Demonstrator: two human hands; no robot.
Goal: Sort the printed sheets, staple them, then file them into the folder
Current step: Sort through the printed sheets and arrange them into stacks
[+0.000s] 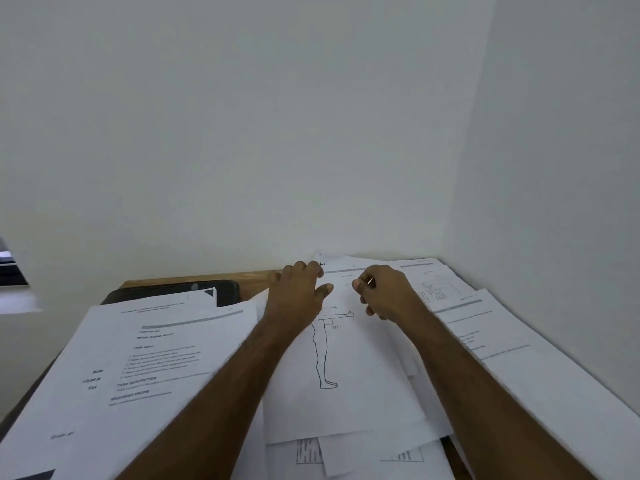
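Observation:
Printed sheets cover the desk. On top in the middle lies a sheet with a line drawing of a standing figure (343, 368). My left hand (298, 292) lies on that sheet's upper left corner, fingers bent over the edge, thumb stretched out on the paper. Just to the right, my right hand (384, 292) hovers above the top of the same sheet. Between its thumb and fingers it pinches a small thin pale piece (370, 281), too small to tell what it is. A black folder (173, 292) lies at the back left, partly under text sheets (149, 358).
More printed sheets (485, 334) fan out to the right against the side wall and spill over the near edge. A strip of wooden desk (249, 277) shows at the back by the wall. White walls close in behind and on the right.

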